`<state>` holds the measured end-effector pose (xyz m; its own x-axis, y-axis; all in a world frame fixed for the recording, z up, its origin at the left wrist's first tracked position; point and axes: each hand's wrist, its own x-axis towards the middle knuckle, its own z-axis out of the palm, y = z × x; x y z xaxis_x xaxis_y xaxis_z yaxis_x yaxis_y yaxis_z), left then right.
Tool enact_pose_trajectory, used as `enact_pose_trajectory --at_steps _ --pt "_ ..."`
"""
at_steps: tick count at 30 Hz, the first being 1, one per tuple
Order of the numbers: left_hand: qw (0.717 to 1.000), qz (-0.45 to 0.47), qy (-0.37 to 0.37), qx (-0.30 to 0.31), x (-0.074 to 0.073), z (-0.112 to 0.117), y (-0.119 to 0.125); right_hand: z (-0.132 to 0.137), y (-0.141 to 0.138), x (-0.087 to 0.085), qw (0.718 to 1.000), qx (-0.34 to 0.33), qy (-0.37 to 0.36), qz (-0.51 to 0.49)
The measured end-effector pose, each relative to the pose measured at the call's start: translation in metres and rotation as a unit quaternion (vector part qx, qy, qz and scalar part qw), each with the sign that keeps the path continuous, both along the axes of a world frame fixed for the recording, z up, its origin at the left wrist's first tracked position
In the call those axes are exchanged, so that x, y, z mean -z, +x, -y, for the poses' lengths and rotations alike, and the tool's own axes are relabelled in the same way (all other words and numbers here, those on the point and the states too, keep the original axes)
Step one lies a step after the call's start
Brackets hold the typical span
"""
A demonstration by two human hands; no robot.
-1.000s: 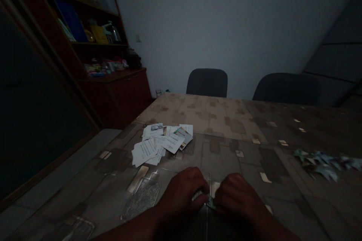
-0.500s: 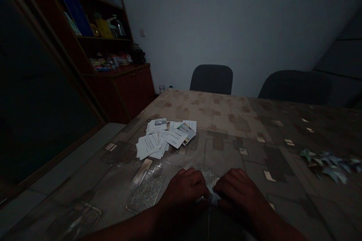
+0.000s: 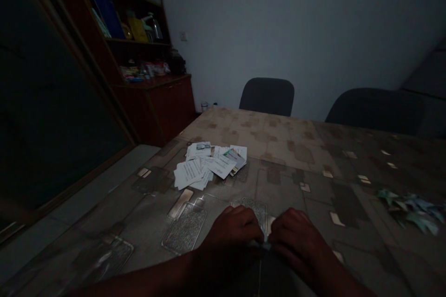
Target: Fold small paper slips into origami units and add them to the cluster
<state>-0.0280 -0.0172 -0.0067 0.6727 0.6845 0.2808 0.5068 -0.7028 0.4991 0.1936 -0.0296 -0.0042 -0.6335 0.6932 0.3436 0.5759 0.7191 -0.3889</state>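
Note:
My left hand and my right hand meet near the front of the table, fingers curled and pinched together. Between their fingertips shows a small pale piece of folded paper, mostly covered by the fingers. Both hands grip it from opposite sides. Beyond my left hand lies a loose pile of printed white cards, overlapping one another. One card with a coloured face is at the pile's right side. Off to the right of my right hand sits a heap of small pale, pointed folded papers, blurred.
A patterned cloth covers the table. Two dark chairs stand at its far side, by the wall. At the back left is a red-brown cabinet with filled shelves. The room is dim.
The view has swung slightly left, so things appear shifted right. My hands have drawn closer together over the paper, and less of it shows between the fingers.

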Motion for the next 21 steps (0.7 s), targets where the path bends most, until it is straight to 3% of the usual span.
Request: enact_pose_trajectory --at_steps 8,12,21 --pt "0.995 -0.061 0.067 -0.029 0.001 0.004 0.009 0.000 0.001 0.002 0.999 0.010 -0.042 0.021" --pt "0.997 -0.053 0.044 -0.038 -0.002 0.007 0.009 0.000 0.000 -0.001 0.998 0.007 -0.052 0.025" --pt "0.996 0.024 -0.026 -0.079 -0.003 0.011 0.009 0.005 -0.007 -0.009 0.990 0.078 -0.119 0.010"
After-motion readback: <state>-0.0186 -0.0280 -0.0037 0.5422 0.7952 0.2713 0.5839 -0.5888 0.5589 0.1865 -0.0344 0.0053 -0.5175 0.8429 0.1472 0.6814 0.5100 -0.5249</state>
